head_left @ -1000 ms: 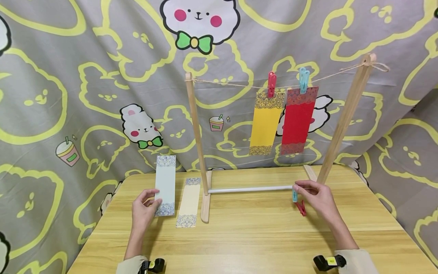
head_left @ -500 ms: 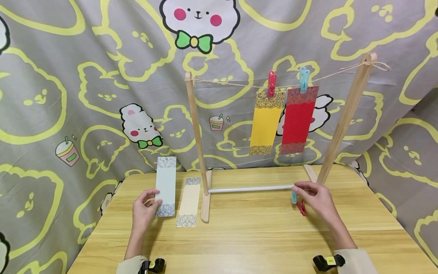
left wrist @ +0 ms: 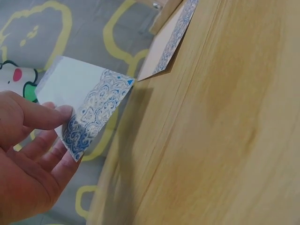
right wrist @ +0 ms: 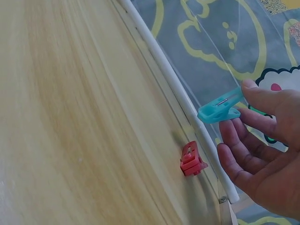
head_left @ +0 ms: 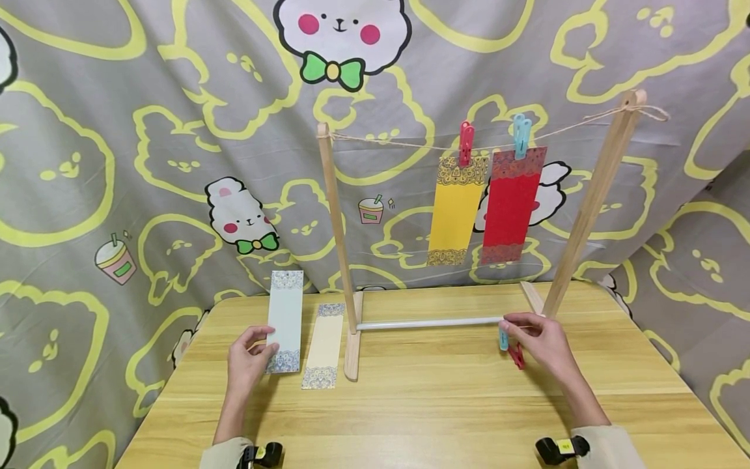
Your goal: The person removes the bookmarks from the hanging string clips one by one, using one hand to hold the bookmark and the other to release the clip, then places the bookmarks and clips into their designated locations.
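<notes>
My left hand (head_left: 249, 357) pinches a pale blue bookmark-like paper strip (head_left: 286, 312) by its left edge, thumb in front, held up off the table. In the left wrist view the strip's blue lace-patterned end (left wrist: 96, 110) shows beside the thumb. A cream strip (head_left: 324, 345) lies on the table to its right. My right hand (head_left: 541, 342) pinches a light blue clothespin (right wrist: 220, 107) between thumb and finger. Below it, a red clothespin (right wrist: 191, 159) rests on the table. On the string hang a yellow strip (head_left: 454, 212) under a red clothespin (head_left: 465, 143) and a red strip (head_left: 511, 208) under a blue clothespin (head_left: 521, 137).
A wooden rack holds the string between its left post (head_left: 338, 228) and right post (head_left: 594, 195). Its white crossbar (head_left: 430, 323) runs low across the table (head_left: 410, 404). A patterned grey curtain (head_left: 252, 130) stands right behind.
The pale blue strip and my left hand have sunk slightly and shifted a little to the right. My right hand stays nearly still, with the blue clothespin tipped slightly lower.
</notes>
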A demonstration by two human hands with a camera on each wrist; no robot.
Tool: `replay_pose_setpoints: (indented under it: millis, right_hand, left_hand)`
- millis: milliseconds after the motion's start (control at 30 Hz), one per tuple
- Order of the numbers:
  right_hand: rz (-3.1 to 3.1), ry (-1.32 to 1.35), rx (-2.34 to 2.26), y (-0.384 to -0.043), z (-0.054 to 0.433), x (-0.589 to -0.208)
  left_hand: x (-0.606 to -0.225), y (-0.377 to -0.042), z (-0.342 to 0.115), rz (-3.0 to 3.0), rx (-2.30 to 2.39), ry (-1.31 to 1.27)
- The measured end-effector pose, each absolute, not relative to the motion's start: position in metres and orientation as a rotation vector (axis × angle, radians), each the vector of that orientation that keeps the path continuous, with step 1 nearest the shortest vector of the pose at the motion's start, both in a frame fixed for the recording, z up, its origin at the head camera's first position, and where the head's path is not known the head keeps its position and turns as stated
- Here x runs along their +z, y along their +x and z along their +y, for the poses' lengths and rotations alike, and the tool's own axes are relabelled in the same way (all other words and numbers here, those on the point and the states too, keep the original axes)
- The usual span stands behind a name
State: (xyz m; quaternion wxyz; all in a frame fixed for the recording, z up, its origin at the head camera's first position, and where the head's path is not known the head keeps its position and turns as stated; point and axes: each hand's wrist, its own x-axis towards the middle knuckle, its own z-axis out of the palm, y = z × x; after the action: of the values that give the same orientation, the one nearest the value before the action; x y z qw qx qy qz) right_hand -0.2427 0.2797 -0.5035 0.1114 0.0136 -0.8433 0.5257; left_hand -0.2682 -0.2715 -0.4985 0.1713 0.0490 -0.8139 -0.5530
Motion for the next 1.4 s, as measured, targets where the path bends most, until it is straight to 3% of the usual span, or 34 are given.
replay_pose_setpoints:
  millis: [1400]
  right_hand:
    - [-2.584, 0.049, 1.3, -0.2482, 0.2794, -0.5134]
  left_hand:
    - [-0.5051, -0.2667, -0.2757, -2.469, -1.468, 0.131]
